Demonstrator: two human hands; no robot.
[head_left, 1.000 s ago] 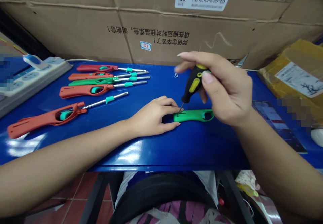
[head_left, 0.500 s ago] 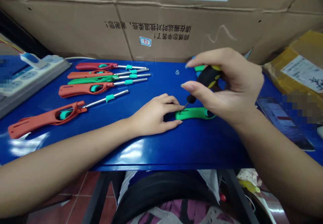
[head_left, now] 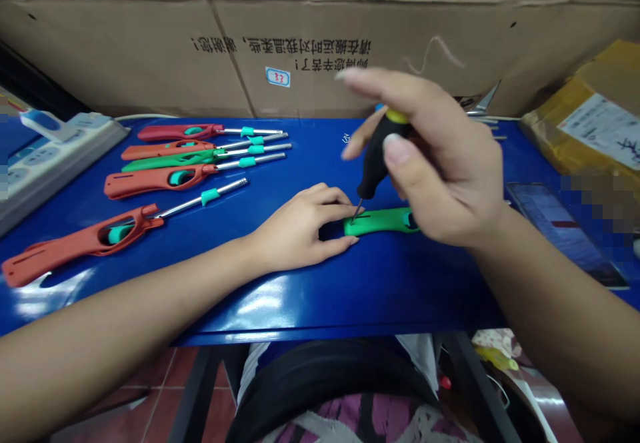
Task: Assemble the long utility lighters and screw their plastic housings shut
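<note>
Grips screwdriver (head_left: 373, 170) in curled right hand (head_left: 445, 163), tip on green handle (head_left: 383, 222) between front and back edges of table (head_left: 300, 306); pinches handle's end with left hand (head_left: 303, 230).

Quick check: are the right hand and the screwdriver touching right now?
Touching. The head view shows the right hand holding the black-and-yellow screwdriver, its thumb laid against the side of the handle.

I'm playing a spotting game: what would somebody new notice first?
Probably the black screwdriver in the right hand, its tip at a green handle by the left hand. Then the five lighters at the left, four reddish and one green. Behind stands a big cardboard box with upside-down writing.
</note>
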